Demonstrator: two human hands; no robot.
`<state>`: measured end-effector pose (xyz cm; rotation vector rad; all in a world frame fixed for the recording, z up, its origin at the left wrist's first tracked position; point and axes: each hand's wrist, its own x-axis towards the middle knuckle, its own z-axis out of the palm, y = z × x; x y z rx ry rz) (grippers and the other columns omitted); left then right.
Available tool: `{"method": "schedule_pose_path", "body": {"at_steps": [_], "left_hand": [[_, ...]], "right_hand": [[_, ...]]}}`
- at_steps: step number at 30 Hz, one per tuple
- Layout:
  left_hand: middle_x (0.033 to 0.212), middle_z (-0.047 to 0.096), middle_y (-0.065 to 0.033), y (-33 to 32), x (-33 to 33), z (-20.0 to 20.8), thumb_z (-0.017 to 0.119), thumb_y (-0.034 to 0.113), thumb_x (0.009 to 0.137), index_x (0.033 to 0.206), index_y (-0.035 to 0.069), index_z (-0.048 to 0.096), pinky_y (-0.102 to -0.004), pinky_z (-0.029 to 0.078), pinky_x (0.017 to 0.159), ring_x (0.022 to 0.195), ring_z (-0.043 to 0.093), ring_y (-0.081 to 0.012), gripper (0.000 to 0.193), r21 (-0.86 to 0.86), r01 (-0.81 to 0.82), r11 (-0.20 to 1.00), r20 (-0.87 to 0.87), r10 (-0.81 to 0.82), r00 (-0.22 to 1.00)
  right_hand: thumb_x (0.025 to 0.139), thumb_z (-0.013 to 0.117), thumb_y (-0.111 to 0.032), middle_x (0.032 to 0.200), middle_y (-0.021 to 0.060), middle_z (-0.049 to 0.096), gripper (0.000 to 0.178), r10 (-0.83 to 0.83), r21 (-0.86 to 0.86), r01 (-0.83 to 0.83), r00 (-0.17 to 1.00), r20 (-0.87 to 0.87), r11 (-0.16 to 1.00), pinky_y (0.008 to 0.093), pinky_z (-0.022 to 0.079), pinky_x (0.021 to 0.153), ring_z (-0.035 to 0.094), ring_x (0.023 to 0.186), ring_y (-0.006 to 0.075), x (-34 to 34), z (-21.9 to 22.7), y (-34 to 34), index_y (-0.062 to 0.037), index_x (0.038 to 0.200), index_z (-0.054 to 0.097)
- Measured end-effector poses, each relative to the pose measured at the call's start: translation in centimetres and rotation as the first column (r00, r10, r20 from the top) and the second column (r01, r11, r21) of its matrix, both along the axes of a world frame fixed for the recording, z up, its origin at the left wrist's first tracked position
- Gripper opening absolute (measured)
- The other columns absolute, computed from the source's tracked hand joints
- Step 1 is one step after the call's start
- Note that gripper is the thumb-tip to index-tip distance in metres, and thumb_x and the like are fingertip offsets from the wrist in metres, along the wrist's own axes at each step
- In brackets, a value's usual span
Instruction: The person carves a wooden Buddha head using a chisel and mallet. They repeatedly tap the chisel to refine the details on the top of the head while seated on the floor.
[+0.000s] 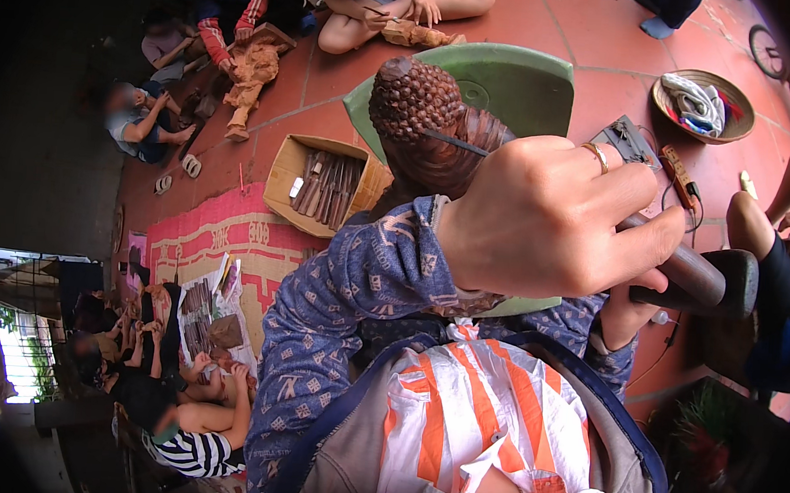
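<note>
A dark brown carved wooden statue [415,97], its head covered in small round knobs, leans against a curved green plastic seat or tub [534,87]. My left hand [544,216], with a ring on one finger, is closed round a chisel [457,143]. The thin blade touches or nearly touches the statue beside its head; the thick handle sticks out past my fingers. Beyond it, my right hand [626,316], partly hidden, grips a dark mallet [738,284]. The mallet's head is at the butt of the chisel handle; whether they touch, I cannot tell.
A cardboard box [301,208] of tools stands left on a pink mat [207,243]. More tools lie on paper [244,314]. Several people sit around, some with wooden carvings [253,76]. At right are a basket with cloth [735,101] and a power strip [679,175] with cables.
</note>
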<state>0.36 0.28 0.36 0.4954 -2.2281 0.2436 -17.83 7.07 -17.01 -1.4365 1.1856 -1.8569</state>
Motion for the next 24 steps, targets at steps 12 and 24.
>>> {"method": "schedule_pose_path", "body": {"at_steps": [12, 24], "left_hand": [[0.072, 0.051, 0.0, 1.3, 0.1, -0.6, 0.065, 0.031, 0.065, 0.087, 0.007, 0.065, -0.0266, 0.042, 0.046, 0.058, 0.055, -0.0132, 0.032, -0.059, 0.173, 0.983, -0.025, -0.175, 0.984], [0.072, 0.051, -0.0004, 0.7, 1.0, -0.8, 0.068, 0.043, 0.067, 0.082, 0.008, 0.062, -0.0266, 0.043, 0.047, 0.057, 0.054, -0.0141, 0.038, -0.004, 0.19, 0.982, -0.045, -0.19, 0.981]], "right_hand": [[0.086, 0.063, 0.0, 0.1, 0.0094, 0.055, 0.035, -0.074, -0.256, 0.045, 0.992, -0.104, 0.966, 0.0319, 0.042, 0.084, 0.053, 0.092, 0.0167, 0.5, 0.9, -0.8, 0.0, 0.116, 0.045], [0.085, 0.061, 0.004, 0.082, 0.0105, 0.054, 0.029, -0.051, -0.309, 0.009, 0.99, -0.131, 0.951, 0.0325, 0.042, 0.07, 0.051, 0.073, 0.0175, 0.4, 1.1, -0.8, -0.0011, 0.106, 0.043]]}}
